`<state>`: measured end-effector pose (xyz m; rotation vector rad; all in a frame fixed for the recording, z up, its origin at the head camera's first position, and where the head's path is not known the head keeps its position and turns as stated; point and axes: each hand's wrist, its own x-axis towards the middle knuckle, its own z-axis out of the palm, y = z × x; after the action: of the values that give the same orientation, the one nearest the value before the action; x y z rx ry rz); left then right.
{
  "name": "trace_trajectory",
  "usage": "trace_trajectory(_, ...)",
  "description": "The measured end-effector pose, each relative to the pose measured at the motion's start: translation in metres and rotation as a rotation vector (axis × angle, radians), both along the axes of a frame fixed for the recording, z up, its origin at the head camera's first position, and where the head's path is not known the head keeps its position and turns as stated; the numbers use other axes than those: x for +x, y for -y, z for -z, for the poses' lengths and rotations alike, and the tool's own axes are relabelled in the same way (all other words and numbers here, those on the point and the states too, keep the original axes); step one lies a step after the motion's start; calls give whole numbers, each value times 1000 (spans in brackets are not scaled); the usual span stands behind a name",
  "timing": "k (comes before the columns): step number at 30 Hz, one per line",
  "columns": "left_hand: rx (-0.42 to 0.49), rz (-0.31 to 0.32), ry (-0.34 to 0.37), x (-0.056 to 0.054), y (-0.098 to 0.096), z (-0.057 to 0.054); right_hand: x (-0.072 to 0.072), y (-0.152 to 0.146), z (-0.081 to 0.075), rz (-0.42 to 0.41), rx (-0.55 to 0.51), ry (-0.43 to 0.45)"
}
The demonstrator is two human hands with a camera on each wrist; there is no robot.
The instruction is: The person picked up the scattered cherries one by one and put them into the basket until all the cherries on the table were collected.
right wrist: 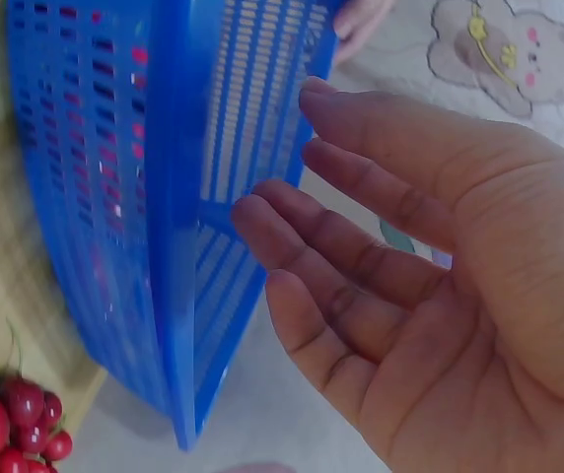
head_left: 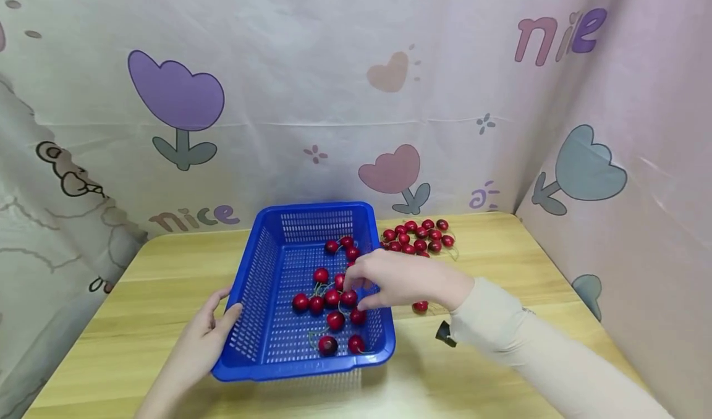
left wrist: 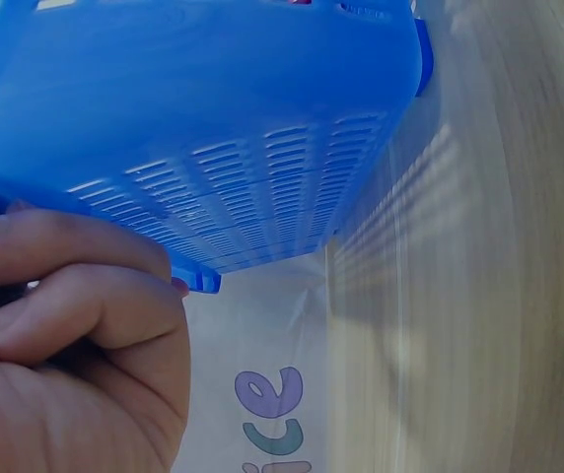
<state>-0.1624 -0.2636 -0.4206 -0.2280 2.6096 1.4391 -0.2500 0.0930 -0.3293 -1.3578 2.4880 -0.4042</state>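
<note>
A blue perforated plastic basket point(head_left: 303, 368) is gripped at its left rim by my left hand point(head_left: 204, 338). In the left wrist view, the curled fingers point(left wrist: 85, 246) are at the basket wall point(left wrist: 193, 89). Several red cherries with green stems, one of them a dark cherry point(head_left: 328, 345), lie inside, mostly toward the right. My right hand point(head_left: 389, 277) reaches over the right rim, fingertips above the cherries. From the right wrist view, this hand point(right wrist: 410, 266) has loosely bent fingers, spread apart, with nothing seen between them.
On the wooden table point(head_left: 495, 326), a pile of loose cherries point(head_left: 421, 233) lies behind the right side of the basket. A single cherry point(head_left: 419, 307) sits below the right forearm. A printed curtain point(head_left: 289, 85) hangs along the back and sides.
</note>
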Motion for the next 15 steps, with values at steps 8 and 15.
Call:
trace_trajectory(8, -29, -5, 22, 0, -2, -2, -13, -33, -8, 128, -87, 37)
trace_trajectory(15, -16, -5, 36, 0, 0, -4, -26, -62, 0, 222, -144, 35)
